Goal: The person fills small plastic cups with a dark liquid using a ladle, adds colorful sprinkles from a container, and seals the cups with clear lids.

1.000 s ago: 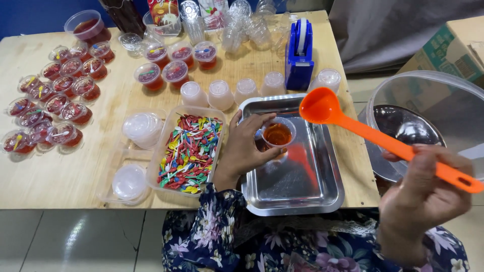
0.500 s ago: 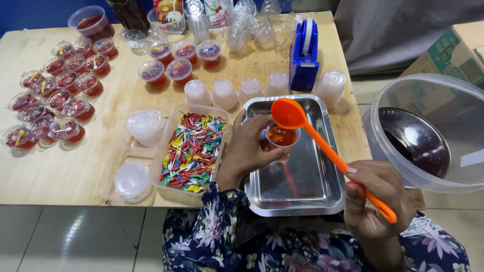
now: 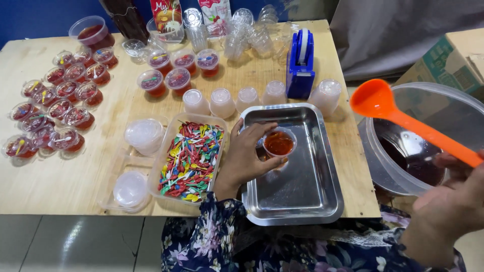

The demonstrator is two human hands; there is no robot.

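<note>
Left hand (image 3: 249, 158) is curled around a small clear cup (image 3: 279, 143), fingers pinching its wall; the cup is held upright inside a shiny steel tray (image 3: 302, 201) and is part-filled with a red-orange liquid. The tray is set at the near right edge of the wooden bench (image 3: 65, 186).

Right hand (image 3: 448, 206) is closed around the handle of an orange ladle (image 3: 403, 118) — held well to the right of the tray, its bowl raised over the rim of a large clear tub (image 3: 454, 108). A dark liquid is seen in the bottom of that tub. Whether anything lies in the ladle's bowl cannot be told.

Just left of the tray, a clear box (image 3: 194, 158) is filled with small coloured plastic spoons. Beside it a stack of clear lids (image 3: 144, 135) is noted, and a single lid (image 3: 130, 189) nearer the bench edge.

Behind the tray a row of empty upturned cups (image 3: 222, 102) is lined up — next to them a blue tape dispenser (image 3: 300, 65). Further back, filled and lidded red cups (image 3: 179, 68) are grouped, with a larger cluster of sealed cups (image 3: 55, 108) along the left side of the bench. Stacks of empty clear cups (image 3: 247, 32) are seen at the far edge. A cardboard carton (image 3: 454, 55) stands to the right of the bench.
</note>
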